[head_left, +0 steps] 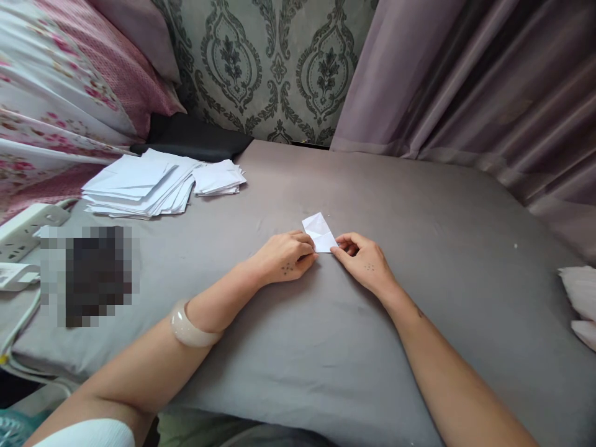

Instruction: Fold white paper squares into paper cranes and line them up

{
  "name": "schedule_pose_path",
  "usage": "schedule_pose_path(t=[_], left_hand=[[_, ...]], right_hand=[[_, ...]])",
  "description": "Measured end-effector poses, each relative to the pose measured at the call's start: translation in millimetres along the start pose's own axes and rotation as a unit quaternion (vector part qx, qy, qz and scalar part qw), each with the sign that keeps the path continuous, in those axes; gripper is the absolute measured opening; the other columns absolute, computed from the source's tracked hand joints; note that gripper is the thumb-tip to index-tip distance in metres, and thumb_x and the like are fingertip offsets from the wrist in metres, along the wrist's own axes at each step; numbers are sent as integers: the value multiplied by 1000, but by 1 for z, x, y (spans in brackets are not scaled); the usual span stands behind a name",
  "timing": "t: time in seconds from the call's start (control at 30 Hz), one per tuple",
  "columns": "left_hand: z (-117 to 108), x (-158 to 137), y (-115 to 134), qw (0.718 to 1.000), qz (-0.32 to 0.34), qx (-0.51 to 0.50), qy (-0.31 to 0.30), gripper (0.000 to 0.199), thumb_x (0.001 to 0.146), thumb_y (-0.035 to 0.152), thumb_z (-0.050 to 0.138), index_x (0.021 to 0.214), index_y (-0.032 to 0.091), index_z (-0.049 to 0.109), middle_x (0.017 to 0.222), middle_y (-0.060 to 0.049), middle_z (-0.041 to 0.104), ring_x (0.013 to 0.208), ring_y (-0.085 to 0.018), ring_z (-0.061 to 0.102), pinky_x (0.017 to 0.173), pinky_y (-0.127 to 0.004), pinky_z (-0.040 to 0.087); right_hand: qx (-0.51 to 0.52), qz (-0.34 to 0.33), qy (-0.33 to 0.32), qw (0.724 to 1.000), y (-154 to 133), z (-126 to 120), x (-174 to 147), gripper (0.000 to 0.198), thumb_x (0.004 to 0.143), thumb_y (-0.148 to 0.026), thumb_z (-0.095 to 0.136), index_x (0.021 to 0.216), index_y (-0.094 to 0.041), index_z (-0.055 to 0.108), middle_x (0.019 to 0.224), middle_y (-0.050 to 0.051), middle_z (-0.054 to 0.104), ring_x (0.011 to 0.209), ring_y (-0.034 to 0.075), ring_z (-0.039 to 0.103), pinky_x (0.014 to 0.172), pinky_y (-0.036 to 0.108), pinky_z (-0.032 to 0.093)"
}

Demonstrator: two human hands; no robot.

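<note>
Between my two hands, at the middle of the grey cloth surface, lies a small folded piece of white paper (320,232) with crease lines across it. My left hand (289,256), coming from a wrist with a pale bangle (189,329), pinches the paper's lower left edge. At the lower right corner, my right hand (365,259) holds the paper between thumb and fingers. Part of the paper is covered by the fingers of my left hand.
A large stack of white paper sheets (135,180) sits at the back left, beside a smaller pile of folded papers (220,178). A white power strip (28,226) with cables and a blurred-out dark object (97,273) are at the left. Purple curtains (419,74) hang at the right.
</note>
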State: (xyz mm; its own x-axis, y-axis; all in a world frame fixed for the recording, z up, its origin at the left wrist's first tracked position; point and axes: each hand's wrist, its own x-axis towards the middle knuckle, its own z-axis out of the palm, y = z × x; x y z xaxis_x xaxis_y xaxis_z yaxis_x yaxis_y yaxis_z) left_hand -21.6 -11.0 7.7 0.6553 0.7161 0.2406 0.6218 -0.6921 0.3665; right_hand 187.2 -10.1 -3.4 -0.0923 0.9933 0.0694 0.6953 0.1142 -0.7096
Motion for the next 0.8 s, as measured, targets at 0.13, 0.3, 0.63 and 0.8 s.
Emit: schedule_pose_path(t=[0.13, 0.3, 0.63, 0.8], left_hand=[[4, 1, -3, 999, -11, 2, 34, 20, 90, 24, 46, 90, 18, 65, 95, -8, 67, 92, -19, 61, 76, -29, 49], [2, 0, -3, 964, -66, 102, 236, 41, 87, 28, 54, 125, 15, 46, 125, -17, 49, 117, -29, 44, 97, -44, 37], [4, -1, -5, 976, 75, 196, 53, 27, 88, 8, 38, 91, 21, 62, 99, -7, 66, 101, -22, 52, 94, -41, 27], [1, 1, 1, 984, 73, 162, 20, 25, 91, 28, 45, 78, 17, 63, 80, -7, 66, 83, -21, 56, 91, -42, 32]], right_hand=[[52, -11, -14, 999, -1, 1, -1, 20, 78, -33, 62, 92, -21, 66, 78, 1, 65, 63, 14, 55, 64, 29, 45], [-35, -198, 57, 978, -3, -1, -5, 22, 90, -24, 48, 97, -23, 69, 91, 6, 65, 82, 18, 57, 77, 33, 44], [-268, -309, 46, 911, -5, -12, -14, 31, 92, -11, 38, 94, -22, 68, 99, 8, 64, 86, 21, 51, 77, 35, 38], [-283, -286, -8, 916, -2, -9, -17, 26, 92, -16, 41, 86, -20, 65, 98, 8, 61, 83, 20, 52, 75, 34, 39]])
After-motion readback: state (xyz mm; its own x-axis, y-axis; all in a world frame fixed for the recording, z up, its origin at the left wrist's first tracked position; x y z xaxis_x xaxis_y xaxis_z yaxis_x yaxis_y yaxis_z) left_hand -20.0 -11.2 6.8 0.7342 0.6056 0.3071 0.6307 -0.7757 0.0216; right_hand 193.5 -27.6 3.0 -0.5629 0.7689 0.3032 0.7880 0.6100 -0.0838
